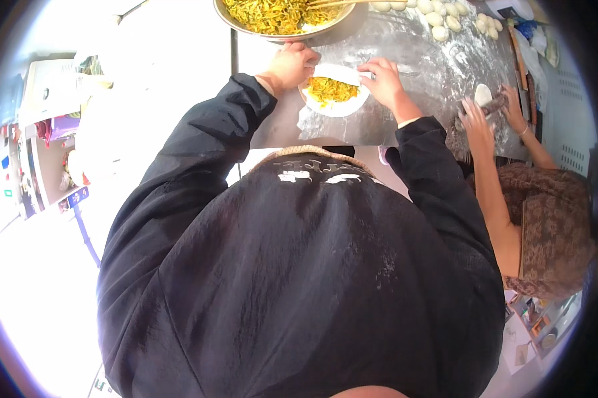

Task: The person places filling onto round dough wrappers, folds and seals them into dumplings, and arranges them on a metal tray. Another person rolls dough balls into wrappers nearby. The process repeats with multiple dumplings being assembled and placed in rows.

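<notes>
A round, thin dough wrapper [340, 108] lies on the floured metal worktable [279, 127] right before me. On its middle sits a heap of yellow-green shredded filling [329, 91]. The wrapper's far edge is raised and partly folded over the filling. My left hand [291, 64] pinches that far edge at its left end; its fingertips are partly hidden. At the right end, my right hand [384, 83] grips the same edge between thumb and fingers. The near part of the wrapper lies flat, with the filling showing.
Beyond my left hand stands a large metal bowl [259, 36] of the same filling, with chopsticks [334, 4] in it. Several dough balls [441, 20] rest at the far right. A co-worker's hands [475, 122] work a rolling pin [493, 105] over a dough piece [482, 93] on my right.
</notes>
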A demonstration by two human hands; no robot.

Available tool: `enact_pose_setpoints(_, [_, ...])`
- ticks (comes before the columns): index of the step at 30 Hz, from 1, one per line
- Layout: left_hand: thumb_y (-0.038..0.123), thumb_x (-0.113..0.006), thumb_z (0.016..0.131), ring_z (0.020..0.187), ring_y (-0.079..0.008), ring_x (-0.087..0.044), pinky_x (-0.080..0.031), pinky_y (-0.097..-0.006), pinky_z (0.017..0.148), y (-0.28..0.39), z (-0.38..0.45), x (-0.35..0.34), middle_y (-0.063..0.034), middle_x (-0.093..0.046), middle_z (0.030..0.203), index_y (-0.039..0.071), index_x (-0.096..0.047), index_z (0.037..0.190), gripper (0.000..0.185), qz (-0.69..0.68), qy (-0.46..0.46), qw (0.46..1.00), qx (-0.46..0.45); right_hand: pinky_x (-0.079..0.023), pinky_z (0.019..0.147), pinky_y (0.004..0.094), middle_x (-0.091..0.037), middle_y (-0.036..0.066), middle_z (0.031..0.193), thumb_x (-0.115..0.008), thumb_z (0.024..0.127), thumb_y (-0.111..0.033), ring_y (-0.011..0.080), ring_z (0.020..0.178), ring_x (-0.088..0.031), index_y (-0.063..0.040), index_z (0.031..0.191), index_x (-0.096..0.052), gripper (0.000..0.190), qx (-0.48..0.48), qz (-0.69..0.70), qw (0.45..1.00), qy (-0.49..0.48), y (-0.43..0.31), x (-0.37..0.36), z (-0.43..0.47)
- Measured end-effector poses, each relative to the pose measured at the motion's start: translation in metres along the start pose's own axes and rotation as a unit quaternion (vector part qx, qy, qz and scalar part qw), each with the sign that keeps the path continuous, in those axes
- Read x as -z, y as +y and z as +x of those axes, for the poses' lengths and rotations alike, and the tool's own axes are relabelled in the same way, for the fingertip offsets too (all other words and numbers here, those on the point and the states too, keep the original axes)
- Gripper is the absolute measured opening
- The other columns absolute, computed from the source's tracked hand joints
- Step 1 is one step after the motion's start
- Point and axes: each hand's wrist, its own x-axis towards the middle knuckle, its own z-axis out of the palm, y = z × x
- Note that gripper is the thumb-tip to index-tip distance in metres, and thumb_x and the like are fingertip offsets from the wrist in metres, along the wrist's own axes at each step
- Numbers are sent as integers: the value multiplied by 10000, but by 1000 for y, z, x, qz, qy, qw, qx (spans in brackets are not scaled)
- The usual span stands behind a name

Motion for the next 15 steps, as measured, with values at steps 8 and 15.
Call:
enact_pose_setpoints(8, [145, -670, 835, 1027, -270, -610, -472, -405, 909, 10, 2, 10, -32, -645, 992, 137, -660, 947, 113, -24, -116, 993, -20, -515, 844, 423, -674, 109, 998, -686, 836, -63, 328, 941, -631, -103, 978, -663, 149, 90, 21, 996, 7, -21, 4, -9])
enact_pose_setpoints(15, [128, -720, 758, 916, -217, -633, -484, -351, 864, 13, -44, 6, -32, -662, 927, 123, -656, 933, 187, 79, 134, 953, -260, -513, 902, 426, -668, 125, 1016, -683, 826, 15, 340, 1021, -635, -66, 1137, -674, 321, 133, 23, 977, 162, -42, -27, -61])
